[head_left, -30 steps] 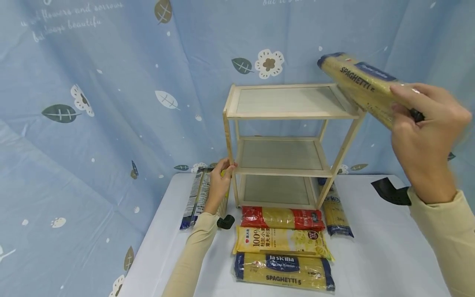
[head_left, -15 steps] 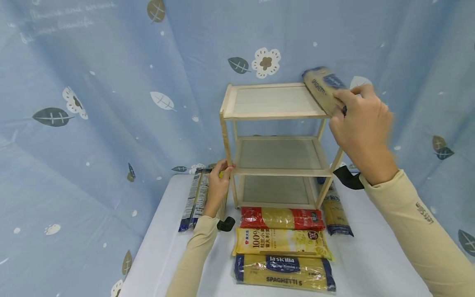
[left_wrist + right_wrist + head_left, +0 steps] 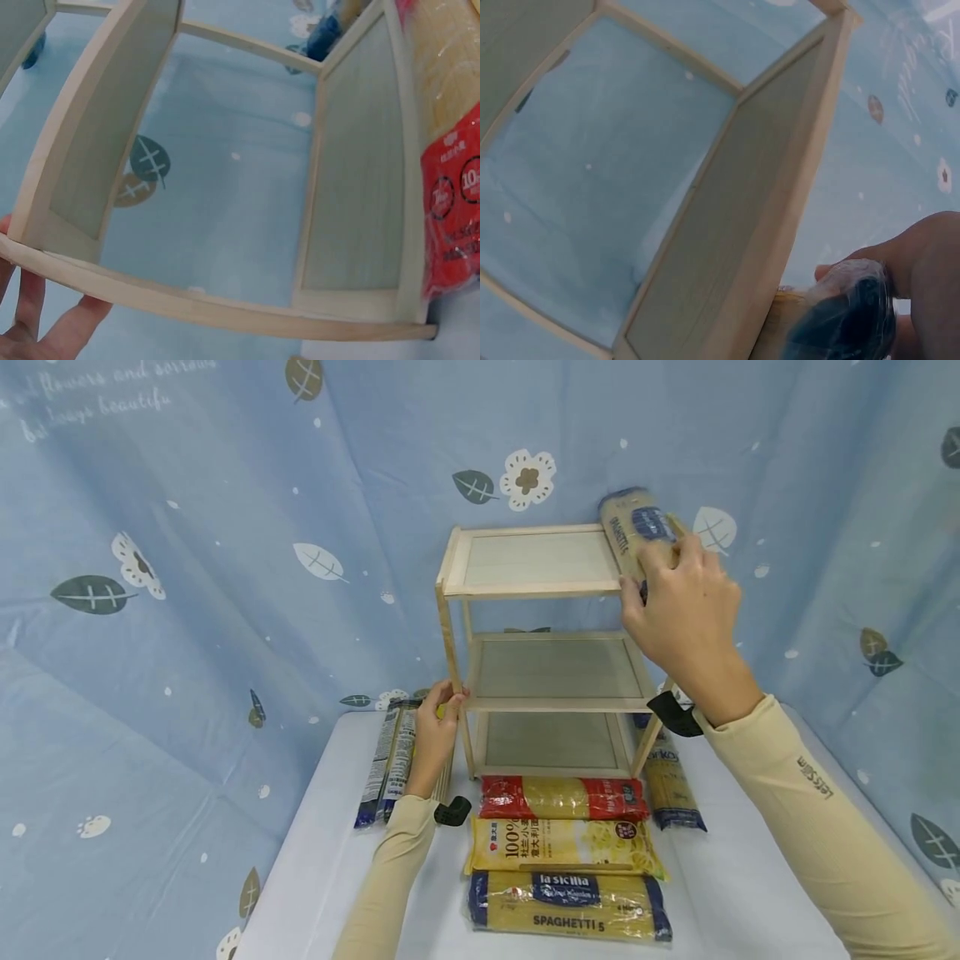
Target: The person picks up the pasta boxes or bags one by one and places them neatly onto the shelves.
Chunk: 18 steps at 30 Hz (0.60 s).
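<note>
In the head view my right hand holds a pack of spaghetti by its near end, at the right end of the top shelf of a wooden rack. The right wrist view shows the pack's dark blue wrapped end in the fingers, beside the shelf edge. My left hand grips the rack's left front post at middle-shelf height. In the left wrist view its fingers lie against that post.
Before the rack lie a red pasta pack, a yellow pasta pack and another spaghetti pack. More pasta packs lie left of it, and one blue-ended pack lies to the right. A patterned blue curtain hangs behind.
My right hand has brought the spaghetti pack leftward from the air at the right onto the right end of the top shelf. My left hand keeps its grip on the post.
</note>
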### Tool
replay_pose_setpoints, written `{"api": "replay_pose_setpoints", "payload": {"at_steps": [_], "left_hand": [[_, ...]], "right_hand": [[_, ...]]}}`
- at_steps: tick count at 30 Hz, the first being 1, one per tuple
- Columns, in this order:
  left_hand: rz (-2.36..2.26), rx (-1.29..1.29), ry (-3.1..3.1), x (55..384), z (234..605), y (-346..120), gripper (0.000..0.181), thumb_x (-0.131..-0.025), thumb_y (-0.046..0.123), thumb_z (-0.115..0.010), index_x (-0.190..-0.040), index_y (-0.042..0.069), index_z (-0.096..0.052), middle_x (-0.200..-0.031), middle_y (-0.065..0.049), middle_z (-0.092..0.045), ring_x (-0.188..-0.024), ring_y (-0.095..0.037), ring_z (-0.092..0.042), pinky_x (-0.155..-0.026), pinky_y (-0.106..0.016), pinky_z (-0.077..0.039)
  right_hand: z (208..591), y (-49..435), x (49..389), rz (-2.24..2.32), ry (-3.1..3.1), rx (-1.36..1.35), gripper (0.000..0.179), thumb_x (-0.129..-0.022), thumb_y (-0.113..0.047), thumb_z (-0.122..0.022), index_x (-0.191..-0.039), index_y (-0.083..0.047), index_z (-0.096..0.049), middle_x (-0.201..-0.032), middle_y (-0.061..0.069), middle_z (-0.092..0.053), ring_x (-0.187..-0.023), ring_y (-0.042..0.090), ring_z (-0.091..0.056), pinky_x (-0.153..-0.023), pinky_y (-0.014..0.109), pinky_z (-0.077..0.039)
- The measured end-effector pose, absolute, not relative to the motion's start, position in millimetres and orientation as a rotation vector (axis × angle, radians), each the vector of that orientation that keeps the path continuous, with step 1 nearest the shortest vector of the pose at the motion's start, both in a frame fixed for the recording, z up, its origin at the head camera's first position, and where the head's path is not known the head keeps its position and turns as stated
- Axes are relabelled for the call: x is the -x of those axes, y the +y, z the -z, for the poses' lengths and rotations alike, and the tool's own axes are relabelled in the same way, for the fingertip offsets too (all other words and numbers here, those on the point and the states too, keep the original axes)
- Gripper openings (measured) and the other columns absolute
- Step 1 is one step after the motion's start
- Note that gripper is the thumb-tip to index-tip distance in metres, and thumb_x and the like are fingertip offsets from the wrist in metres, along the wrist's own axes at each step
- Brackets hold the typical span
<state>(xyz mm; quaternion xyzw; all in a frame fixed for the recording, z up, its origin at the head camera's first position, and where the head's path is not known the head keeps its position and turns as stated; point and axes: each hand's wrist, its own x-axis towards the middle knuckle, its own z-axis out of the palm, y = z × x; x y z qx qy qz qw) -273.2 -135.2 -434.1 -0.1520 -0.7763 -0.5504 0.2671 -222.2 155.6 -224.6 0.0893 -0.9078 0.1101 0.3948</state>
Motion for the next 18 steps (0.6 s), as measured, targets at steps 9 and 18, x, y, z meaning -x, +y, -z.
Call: {"api": "replay_pose_setpoints", "payload": {"at_steps": [9, 18], "left_hand": [[1.491, 0.409, -2.057, 271, 434, -138, 0.023, -0.095, 0.013, -0.056, -0.115, 0.004, -0.062, -0.101, -0.015, -0.068, -0.100, -0.032, -0.060, -0.078, -0.051, -0.048], [1.500, 0.407, -2.084, 274, 434, -136, 0.027, -0.095, 0.019, -0.056, -0.114, 0.002, -0.062, -0.101, -0.010, -0.068, -0.095, -0.025, -0.060, -0.075, -0.045, -0.047]], "right_hand": [[222, 155, 219, -0.255, -2.391, -0.223, 0.043, -0.095, -0.035, -0.048, -0.123, -0.003, -0.056, -0.109, 0.031, -0.048, -0.089, 0.050, -0.049, -0.049, 0.062, -0.040], [224, 161, 209, -0.385, -2.465, -0.214, 0.050, -0.096, -0.041, -0.049, -0.134, -0.009, -0.050, -0.132, 0.027, -0.042, -0.114, 0.051, -0.039, -0.065, 0.068, -0.038]]}}
